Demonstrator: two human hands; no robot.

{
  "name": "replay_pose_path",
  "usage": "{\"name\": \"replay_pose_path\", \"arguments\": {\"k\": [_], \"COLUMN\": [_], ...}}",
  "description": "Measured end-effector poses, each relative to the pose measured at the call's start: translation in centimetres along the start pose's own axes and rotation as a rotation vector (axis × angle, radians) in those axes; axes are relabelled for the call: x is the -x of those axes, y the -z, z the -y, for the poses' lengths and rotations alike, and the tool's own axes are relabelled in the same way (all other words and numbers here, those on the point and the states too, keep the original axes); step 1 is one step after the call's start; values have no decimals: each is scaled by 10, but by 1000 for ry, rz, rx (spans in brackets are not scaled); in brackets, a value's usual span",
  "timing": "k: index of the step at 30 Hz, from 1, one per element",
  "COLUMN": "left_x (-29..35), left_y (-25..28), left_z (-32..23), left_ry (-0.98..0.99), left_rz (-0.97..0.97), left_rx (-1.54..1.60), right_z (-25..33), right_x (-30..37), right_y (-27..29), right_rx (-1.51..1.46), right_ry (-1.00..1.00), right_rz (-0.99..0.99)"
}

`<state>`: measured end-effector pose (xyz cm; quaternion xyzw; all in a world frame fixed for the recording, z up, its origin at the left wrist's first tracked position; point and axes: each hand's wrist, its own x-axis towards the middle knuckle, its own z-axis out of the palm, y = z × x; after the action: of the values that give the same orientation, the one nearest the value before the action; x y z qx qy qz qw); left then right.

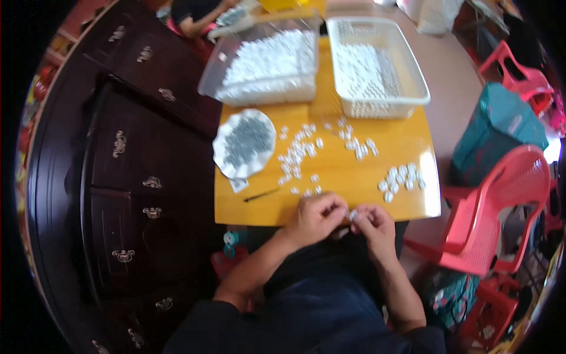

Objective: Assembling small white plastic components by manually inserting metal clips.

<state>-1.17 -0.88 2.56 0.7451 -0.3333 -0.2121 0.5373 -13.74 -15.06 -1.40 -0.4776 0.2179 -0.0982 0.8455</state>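
Observation:
My right hand (374, 227) pinches a small white piece (353, 216) at the near edge of the wooden table (348, 183). Close beside it, my left hand (315, 219) has its thumb and forefinger pressed together; whatever they hold is too small to make out. Loose small white pieces (296, 154) are strewn over the table beyond my hands. A separate group of white pieces (402, 177) lies to the right. On the left, a white wavy-rimmed plate (221, 154) bears a heap of small grey parts (247, 139). Near it lies a thin dark stick-like tool (261, 195).
At the table's far side stand a clear plastic bin (210, 82) full of white pieces and a white perforated basket (415, 82) with more. Dark drawers (147, 147) line the left. Red plastic chairs (495, 206) and a teal bag (492, 138) stand right. Another person's arm (197, 25) shows far left.

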Motion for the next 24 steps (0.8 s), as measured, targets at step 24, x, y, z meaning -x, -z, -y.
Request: {"name": "replay_pose_path", "arguments": {"k": [24], "left_x": [-3], "left_y": [-5], "left_z": [3], "left_ry": [-79], "left_rz": [34], "left_rx": [-40], "right_z": [6], "right_x": [0], "right_y": [-3], "right_rx": [-29], "right_ry": [16], "right_rz": [-23]}}
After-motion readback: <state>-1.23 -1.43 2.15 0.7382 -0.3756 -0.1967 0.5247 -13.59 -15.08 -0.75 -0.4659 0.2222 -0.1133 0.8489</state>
